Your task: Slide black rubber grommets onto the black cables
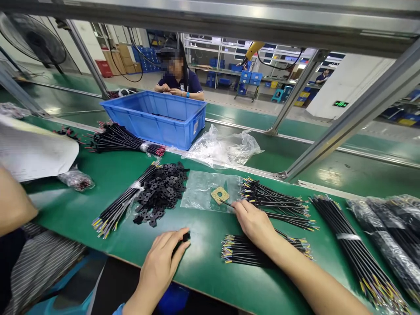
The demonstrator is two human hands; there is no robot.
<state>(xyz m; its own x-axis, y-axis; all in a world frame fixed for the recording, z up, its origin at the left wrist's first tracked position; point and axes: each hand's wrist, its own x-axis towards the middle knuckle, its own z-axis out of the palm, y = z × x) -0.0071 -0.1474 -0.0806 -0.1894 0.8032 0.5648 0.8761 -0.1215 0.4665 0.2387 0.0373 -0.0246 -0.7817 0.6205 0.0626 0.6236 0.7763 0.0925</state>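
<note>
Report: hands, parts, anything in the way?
Left hand pinching small black piece. Right hand holding thin dark item, tip at yellow pad. Right forearm overlaps black cables; no obstruction evident.

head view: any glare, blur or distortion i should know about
In the head view, glare whitens the clear plastic bag and spots the far green surface at right; in the head view, metal posts lean outward, perhaps wide-angle distortion; in that same view, pixelation masks part of the co-worker, while left hand and right hand look fairly sharp.
</note>
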